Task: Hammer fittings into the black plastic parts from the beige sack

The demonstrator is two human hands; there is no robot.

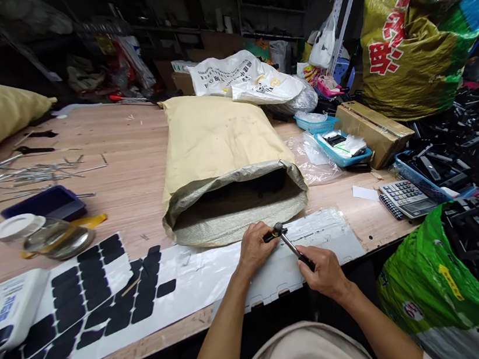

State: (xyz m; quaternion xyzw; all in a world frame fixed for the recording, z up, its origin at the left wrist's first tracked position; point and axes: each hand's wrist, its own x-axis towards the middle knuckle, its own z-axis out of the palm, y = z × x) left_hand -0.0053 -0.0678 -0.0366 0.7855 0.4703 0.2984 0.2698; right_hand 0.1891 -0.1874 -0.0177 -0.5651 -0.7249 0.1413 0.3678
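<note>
My right hand (324,268) is closed around the black grip of a small hammer (291,244) with a shiny metal shaft. Its rounded steel head lies right by the fingers of my left hand (255,247). Between those fingers I pinch a small black part (269,236), mostly hidden by the hand and the hammer head. Both hands are over a pale, scuffed board (322,236) at the table's front edge. Just beyond them a large yellow sack (219,129) lies with its mouth towards me; dark contents show dimly inside.
Black adhesive pads on white sheets (103,285) lie left, near a jar (57,239), a purple tray (55,202) and thin metal rods (40,173). To the right are a calculator (407,195), blue baskets (344,151), a cardboard box (372,132) and a green sack (420,279) of black parts.
</note>
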